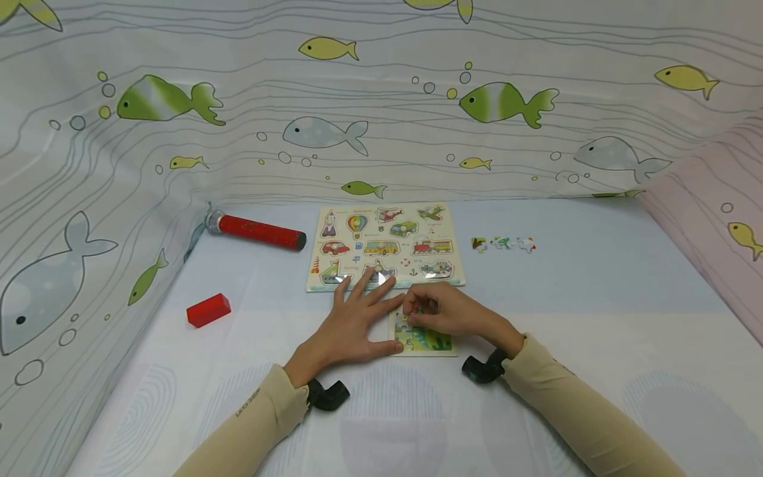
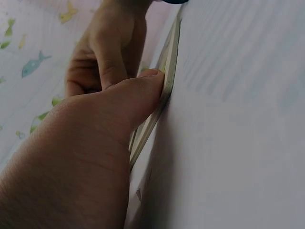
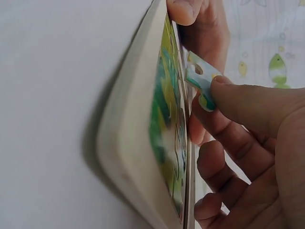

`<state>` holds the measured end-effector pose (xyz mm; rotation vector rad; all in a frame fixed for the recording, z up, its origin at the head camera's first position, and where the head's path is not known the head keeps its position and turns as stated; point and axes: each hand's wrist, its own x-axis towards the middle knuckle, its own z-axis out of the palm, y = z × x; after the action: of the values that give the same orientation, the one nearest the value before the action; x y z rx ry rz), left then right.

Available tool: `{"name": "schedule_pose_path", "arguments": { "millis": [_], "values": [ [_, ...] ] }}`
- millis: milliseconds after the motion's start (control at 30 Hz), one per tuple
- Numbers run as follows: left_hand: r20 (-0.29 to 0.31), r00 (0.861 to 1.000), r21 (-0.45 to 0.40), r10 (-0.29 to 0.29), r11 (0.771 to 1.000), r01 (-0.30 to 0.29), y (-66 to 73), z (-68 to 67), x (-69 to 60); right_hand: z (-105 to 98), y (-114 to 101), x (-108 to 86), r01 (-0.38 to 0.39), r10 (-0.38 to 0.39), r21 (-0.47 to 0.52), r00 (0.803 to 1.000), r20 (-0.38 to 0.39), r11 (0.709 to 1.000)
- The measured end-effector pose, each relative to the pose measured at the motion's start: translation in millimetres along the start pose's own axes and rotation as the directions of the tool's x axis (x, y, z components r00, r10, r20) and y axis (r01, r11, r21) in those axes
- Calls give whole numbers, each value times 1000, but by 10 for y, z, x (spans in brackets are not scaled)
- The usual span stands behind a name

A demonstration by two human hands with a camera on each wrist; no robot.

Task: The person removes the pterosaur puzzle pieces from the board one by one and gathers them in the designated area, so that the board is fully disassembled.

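Note:
My left hand lies with fingers spread. Its thumb rests on the near edge of a small wooden jigsaw puzzle, and other fingertips reach over the larger picture board. Above the small puzzle, my right hand pinches a jigsaw piece between thumb and forefinger. The piece is pale blue and green, and it stands tilted just over the tray in the right wrist view. Green and yellow pieces fill the visible right part of the tray; my hands hide some of the rest.
Several loose jigsaw pieces lie in a row at the back right. A red flashlight lies at the back left, with a red block nearer me. Fish-patterned cloth walls surround the table.

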<state>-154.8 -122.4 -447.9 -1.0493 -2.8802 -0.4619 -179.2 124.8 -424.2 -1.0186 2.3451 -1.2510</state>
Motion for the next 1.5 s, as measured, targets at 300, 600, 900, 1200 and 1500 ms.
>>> {"name": "schedule_pose_path", "arguments": {
  "millis": [300, 600, 900, 1200, 1500],
  "values": [
    [4, 1000, -6, -5, 1000, 5, -12, 6, -2, -135, 23, -14, 16, -18, -30, 997, -78, 999],
    [22, 1000, -2, -21, 1000, 21, -17, 15, -7, -437, 181, -91, -45, 39, -28, 978, -206, 999],
    [15, 1000, -8, -6, 1000, 6, -18, 23, -10, -737, 415, -230, -188, 157, -71, 936, -314, 980],
    [28, 1000, 3, -12, 1000, 12, -17, 27, -8, -954, 683, -419, -273, 221, -82, 894, -391, 959],
    [31, 999, 5, -14, 1000, 14, -16, 24, -10, -998, 830, -503, -292, 235, -76, 877, -418, 953]
  ]
}}
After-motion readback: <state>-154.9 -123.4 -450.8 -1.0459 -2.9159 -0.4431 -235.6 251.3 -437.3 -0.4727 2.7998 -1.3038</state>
